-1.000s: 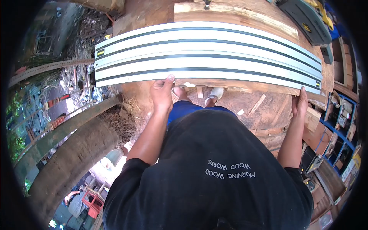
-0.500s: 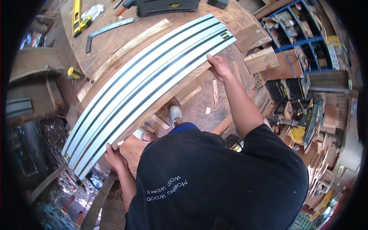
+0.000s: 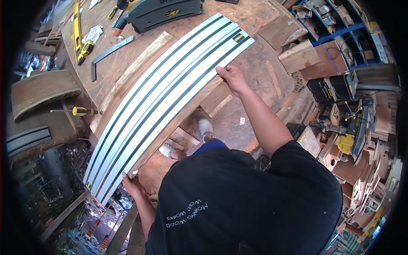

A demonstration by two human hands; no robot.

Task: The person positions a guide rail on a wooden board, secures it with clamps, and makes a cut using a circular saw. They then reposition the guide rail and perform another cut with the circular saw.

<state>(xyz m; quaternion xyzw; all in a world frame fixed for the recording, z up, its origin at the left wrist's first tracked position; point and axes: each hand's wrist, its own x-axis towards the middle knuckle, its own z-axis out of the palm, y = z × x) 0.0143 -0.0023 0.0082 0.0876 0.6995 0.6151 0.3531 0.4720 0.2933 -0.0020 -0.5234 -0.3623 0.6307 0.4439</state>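
– L hand (image 3: pixel 134 187) & R hand (image 3: pixel 233 80) both show a touch nearer in view vs. half a sec ago; camera prob. shifted too. Which step's this?

– Positioning, IMO. L hand's near left, thumb atop the near edge of the rail (image 3: pixel 170 100), other fingers mostly hidden; pinching it, AFAICT.

– And R hand?

– Farther out, right side, arm stretched fwd, thumb over that same edge, fingers curled in. Gripping too.

– Rail's where?

– Slanting near left to far right, over the wooden board (image 3: pixel 137 68). Can't tell if it's resting or held just clear.

– Next move calls for?

– Both hands working evenly, I'd say, & care w/ alignment. Past the board's far edge lies the square (image 3: pixel 110 52); farther still, the dark power tool (image 3: pixel 165 16), near the rail's right end. Bumping that's the risk, prob.
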